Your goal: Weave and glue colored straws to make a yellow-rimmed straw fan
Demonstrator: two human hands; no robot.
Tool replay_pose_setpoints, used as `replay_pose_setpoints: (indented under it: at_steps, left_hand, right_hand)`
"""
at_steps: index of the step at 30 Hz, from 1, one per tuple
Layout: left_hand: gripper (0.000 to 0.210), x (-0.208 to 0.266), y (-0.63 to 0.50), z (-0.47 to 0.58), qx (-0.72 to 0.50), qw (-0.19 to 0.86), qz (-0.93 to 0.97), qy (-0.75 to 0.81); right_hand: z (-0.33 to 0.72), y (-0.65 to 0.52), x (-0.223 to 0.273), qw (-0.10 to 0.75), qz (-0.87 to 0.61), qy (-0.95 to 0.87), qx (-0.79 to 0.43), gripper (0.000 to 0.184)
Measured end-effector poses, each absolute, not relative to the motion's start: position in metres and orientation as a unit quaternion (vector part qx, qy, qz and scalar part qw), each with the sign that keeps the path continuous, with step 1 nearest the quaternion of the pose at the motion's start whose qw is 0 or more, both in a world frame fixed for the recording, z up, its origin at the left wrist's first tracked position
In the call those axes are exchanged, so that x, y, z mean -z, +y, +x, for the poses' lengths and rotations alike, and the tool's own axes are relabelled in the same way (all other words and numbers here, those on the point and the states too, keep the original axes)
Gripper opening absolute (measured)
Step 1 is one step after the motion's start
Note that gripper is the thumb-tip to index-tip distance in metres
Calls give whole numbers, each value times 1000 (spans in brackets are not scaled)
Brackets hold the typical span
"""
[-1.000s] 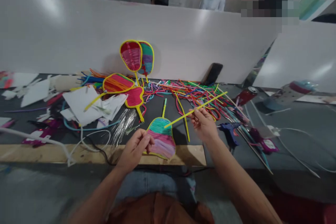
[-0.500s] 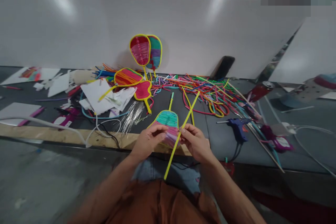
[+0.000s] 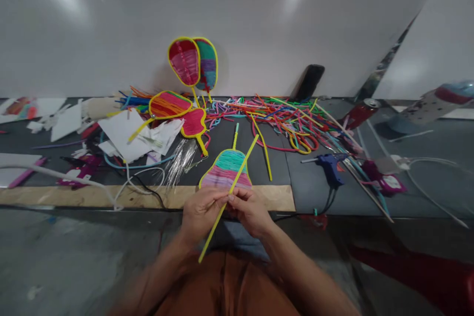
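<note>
My left hand [image 3: 201,213] and my right hand [image 3: 250,211] meet at the table's near edge, both pinching a long yellow straw [image 3: 230,191] that slants from lower left to upper right. Under them lies a pear-shaped fan [image 3: 226,169] woven in teal, pink and purple bands with a yellow rim; my left hand also rests on its lower edge. The fan's thin green-yellow handle points away from me.
Several finished fans [image 3: 191,61] lean on the white partition [image 3: 111,34] or lie flat. A tangle of coloured straws [image 3: 292,118] spreads at centre right. A blue glue gun [image 3: 331,167], red can [image 3: 358,113], dark phone [image 3: 308,82], paper scraps [image 3: 122,136] and white cables [image 3: 425,177] lie around.
My right hand brought the yellow straw from out over the table down to the fan, and my left hand joined it. Both hands drew closer to my body; the view tilted down.
</note>
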State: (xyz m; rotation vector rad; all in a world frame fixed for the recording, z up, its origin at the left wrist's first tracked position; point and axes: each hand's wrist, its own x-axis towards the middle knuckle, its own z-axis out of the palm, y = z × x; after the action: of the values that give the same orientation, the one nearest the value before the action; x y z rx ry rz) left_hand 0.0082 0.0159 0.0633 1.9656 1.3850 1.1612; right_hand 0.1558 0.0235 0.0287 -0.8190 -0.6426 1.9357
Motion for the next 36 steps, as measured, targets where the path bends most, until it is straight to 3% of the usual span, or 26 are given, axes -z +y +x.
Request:
replay_pose_setpoints:
  at_steps: [5,9,14,17,19,23,28,33,36]
  left_hand:
    - [20,-60,0,-1,-375,131,755,521]
    - [25,-59,-2,-1,-342,106,766,535]
    - [24,-58,-4,-28,-312,127,715,613]
    - [27,-62,-2,-60,-316,96,644,690]
    - [34,-66,3,-78,-319,53,614,720]
    - [19,-67,22,-86,-353,38,618,702]
    - [43,-48,29,-65,-308,22,694,650]
    - [47,-26,19,-55,-273,66,717,638]
    - [46,-20,20,-53,-248,69,739,623]
  right_hand:
    - [142,13,-24,424,-312,-247,-813,30]
    - [143,11,-30,452,-321,-261,-790,27]
    - [200,15,-47,531,-398,-317,-677,22]
    - [252,20,-51,530,-514,-389,-551,21]
    - [279,27,-51,477,-596,-483,-429,20]
    - [290,48,-46,299,-691,-627,-199,26]
    - [256,76,-36,124,-725,-666,-125,30]
    - [253,93,-27,102,-729,-668,-113,24]
    - [271,99,-27,128,-750,-642,-94,30]
